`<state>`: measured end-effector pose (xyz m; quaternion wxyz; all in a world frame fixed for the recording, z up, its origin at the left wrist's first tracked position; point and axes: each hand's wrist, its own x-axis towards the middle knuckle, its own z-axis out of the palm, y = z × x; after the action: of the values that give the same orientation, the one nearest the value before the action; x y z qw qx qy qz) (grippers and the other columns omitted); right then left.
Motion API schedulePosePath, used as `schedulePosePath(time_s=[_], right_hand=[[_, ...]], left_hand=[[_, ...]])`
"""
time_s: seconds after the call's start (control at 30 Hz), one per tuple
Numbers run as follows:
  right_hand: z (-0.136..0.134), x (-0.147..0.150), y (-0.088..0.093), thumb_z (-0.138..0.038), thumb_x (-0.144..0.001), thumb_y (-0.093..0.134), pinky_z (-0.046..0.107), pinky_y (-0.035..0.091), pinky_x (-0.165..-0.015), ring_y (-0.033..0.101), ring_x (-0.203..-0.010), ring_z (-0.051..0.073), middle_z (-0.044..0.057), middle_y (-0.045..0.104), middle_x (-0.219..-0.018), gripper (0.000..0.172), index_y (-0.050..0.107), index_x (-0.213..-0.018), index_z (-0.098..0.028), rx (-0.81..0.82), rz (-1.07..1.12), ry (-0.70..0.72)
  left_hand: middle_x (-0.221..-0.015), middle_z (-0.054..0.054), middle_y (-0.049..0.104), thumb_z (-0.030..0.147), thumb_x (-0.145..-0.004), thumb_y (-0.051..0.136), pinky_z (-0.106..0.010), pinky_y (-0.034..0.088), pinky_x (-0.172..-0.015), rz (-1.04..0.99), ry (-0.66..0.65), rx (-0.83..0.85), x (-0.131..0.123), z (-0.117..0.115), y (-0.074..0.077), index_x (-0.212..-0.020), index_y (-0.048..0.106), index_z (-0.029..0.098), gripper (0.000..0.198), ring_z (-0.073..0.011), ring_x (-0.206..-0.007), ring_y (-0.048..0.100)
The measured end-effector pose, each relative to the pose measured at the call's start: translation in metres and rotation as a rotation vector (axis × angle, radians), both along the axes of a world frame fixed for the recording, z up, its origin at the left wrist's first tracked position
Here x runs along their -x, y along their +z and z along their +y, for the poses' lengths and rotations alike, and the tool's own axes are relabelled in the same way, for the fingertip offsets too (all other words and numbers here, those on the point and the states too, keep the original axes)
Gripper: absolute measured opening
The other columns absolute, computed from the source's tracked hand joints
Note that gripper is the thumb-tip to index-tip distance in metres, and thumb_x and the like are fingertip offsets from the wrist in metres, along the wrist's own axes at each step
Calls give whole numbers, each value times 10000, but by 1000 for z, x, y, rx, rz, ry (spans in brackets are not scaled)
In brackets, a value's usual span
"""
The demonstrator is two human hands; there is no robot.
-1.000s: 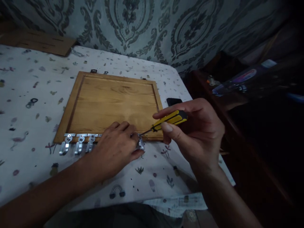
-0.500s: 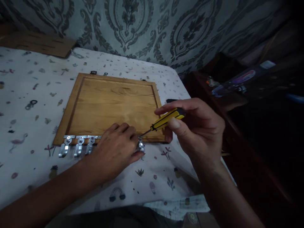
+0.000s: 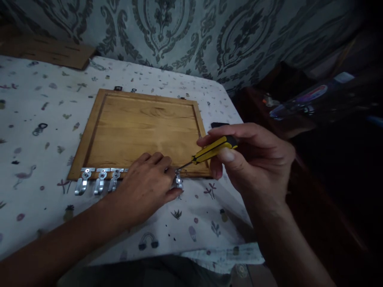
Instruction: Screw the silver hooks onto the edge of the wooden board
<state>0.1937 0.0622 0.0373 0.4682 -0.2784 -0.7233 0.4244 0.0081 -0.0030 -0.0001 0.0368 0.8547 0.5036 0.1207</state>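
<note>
A framed wooden board (image 3: 146, 131) lies flat on the table. Along its near edge runs a metal hook rail (image 3: 101, 175), with several silver hooks hanging past the board's edge. My left hand (image 3: 149, 181) rests over the rail's right part with fingers curled, gripping it near the rightmost hook (image 3: 178, 181); the hand hides the middle of the rail. In my right hand (image 3: 251, 159) is a yellow and black screwdriver (image 3: 214, 149), held between thumb and fingers. Its shaft slants down to the left, and its tip is at the top of the rightmost hook.
A patterned white cloth (image 3: 36, 159) covers the table. Cardboard (image 3: 54, 52) lies at the back left. A small black object (image 3: 220, 124) sits beside the board's right edge. On the right, a clear plastic bottle (image 3: 314, 95) lies over dark red furniture (image 3: 257, 103).
My right hand has shifted slightly right and its grip on the screwdriver handle has turned a little. The screwdriver tip stays at the hook. My left hand keeps its place on the rail.
</note>
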Motion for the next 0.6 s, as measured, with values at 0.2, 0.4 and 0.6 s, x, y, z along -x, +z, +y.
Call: schedulePosePath(time_s=[0.2, 0.4, 0.6], right_hand=[[1, 7, 1, -344, -825, 811, 200, 424, -317, 589, -464, 99, -18, 759, -818, 139, 706, -896, -286, 4, 79, -25], [0, -4, 3, -309, -927, 695, 269, 530, -420, 617, -530, 109, 3, 765, -974, 255, 736, -1176, -346, 72, -14, 69], [-1, 1, 1, -310, -833, 806, 205, 426, -340, 610, -520, 99, -3, 778, -884, 137, 754, -955, -276, -34, 25, -15]], left_hand=[[-908, -89, 693, 418, -883, 735, -440, 512, -805, 3, 2, 44, 0, 1, 1, -922, 756, 115, 306, -305, -950, 659], [-920, -92, 691, 413, -893, 725, -448, 512, -805, 15, -1, 60, 0, 1, 1, -940, 759, 116, 302, -315, -968, 657], [-909, -91, 691, 419, -893, 724, -432, 504, -803, 14, 4, 61, 0, 1, 0, -929, 763, 120, 303, -307, -964, 653]])
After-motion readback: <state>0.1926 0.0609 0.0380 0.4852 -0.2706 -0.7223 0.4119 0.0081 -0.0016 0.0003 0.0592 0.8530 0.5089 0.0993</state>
